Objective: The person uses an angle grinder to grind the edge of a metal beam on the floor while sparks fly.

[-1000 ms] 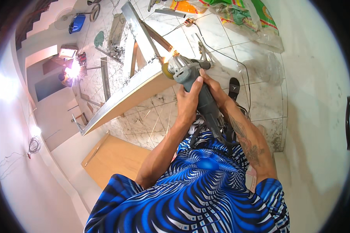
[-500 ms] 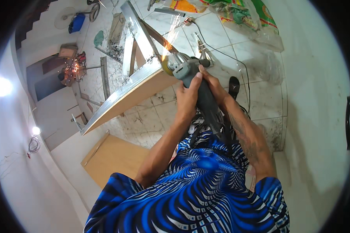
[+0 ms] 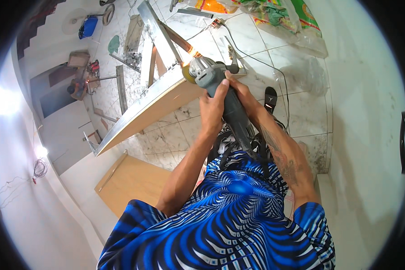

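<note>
A grey angle grinder (image 3: 235, 110) is gripped in both my hands, its head pointing away from me. My left hand (image 3: 212, 108) wraps the near left of its body, thumb along the top. On the other side my right hand (image 3: 242, 92) closes round the body close to the side handle (image 3: 232, 68). The yellowish disc (image 3: 187, 74) meets the metal edge of a long board (image 3: 159, 101), close to where a metal leg (image 3: 159, 33) joins it. Orange sparks (image 3: 194, 52) fly off beyond the disc. The guard partly hides the contact spot.
A black cord (image 3: 281, 72) runs over the tiled floor to a socket block (image 3: 217, 23). Plastic bags (image 3: 279, 18) lie at the far right. Far left, another person (image 3: 78, 87) crouches by a small bright glow. A wooden panel (image 3: 132, 182) lies at my left.
The grinder and my hands have shifted slightly left. The spark stream from the disc is shorter. The shower of sparks by the other person has shrunk to a small glow.
</note>
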Demonstrator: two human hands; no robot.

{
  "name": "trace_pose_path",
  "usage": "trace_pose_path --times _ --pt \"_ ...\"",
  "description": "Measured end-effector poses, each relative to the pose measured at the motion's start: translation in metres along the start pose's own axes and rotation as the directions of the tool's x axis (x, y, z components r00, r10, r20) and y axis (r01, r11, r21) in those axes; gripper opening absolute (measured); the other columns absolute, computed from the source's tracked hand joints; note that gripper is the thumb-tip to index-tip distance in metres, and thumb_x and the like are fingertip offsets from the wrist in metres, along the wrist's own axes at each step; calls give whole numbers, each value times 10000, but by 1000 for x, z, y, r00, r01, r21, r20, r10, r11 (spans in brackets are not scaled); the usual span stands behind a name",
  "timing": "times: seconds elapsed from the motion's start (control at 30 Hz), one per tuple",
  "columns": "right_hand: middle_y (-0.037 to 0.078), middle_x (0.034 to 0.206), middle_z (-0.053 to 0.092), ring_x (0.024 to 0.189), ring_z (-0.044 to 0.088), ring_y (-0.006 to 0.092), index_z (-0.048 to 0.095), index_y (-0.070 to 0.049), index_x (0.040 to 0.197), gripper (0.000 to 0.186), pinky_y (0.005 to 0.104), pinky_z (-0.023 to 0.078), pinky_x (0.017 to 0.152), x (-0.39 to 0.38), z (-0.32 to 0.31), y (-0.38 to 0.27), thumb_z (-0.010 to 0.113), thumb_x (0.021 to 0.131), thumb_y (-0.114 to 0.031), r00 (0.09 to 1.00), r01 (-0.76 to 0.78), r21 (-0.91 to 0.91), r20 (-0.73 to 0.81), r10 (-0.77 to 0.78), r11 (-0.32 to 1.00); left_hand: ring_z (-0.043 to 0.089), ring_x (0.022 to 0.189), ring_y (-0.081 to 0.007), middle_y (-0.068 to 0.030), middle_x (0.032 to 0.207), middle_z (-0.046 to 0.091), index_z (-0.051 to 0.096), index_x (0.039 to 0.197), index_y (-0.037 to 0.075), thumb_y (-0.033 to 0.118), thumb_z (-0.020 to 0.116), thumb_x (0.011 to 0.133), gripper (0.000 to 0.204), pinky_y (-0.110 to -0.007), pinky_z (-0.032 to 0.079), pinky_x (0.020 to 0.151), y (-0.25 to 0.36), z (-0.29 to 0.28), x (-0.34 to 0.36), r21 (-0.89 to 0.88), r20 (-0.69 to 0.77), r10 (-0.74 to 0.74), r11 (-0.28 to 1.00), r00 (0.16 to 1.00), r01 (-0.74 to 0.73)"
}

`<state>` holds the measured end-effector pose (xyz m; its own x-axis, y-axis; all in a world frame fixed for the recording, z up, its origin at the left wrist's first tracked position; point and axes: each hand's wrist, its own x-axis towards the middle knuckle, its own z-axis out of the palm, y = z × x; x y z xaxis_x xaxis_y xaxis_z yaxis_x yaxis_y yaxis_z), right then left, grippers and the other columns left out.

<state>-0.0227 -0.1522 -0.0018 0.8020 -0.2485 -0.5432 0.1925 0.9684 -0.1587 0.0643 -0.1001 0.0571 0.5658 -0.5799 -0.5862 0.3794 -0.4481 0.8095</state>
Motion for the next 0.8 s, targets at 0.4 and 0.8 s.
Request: trace_pose_path --times 0.4,0.8 --pt "39 792 648 625 613 115 638 -80 1039 516 242 501 535 1 0 6 509 939 -569 1000 20 66 22 -22 998 621 920 -188 -156 1064 609 509 1190 -86 296 720 861 546 -304 529 773 3 1 -7 20 2 -69 997 998 69" --pt "28 865 660 693 636 112 629 -72 1102 539 244 530 589 -12 0 9 510 939 -572 1000 -13 91 -8 14 996 629 863 -176 -147 1019 620 513 1152 -76 267 747 850 513 -296 535 733 1 3 -20 -36 -28 -95 995 995 94"
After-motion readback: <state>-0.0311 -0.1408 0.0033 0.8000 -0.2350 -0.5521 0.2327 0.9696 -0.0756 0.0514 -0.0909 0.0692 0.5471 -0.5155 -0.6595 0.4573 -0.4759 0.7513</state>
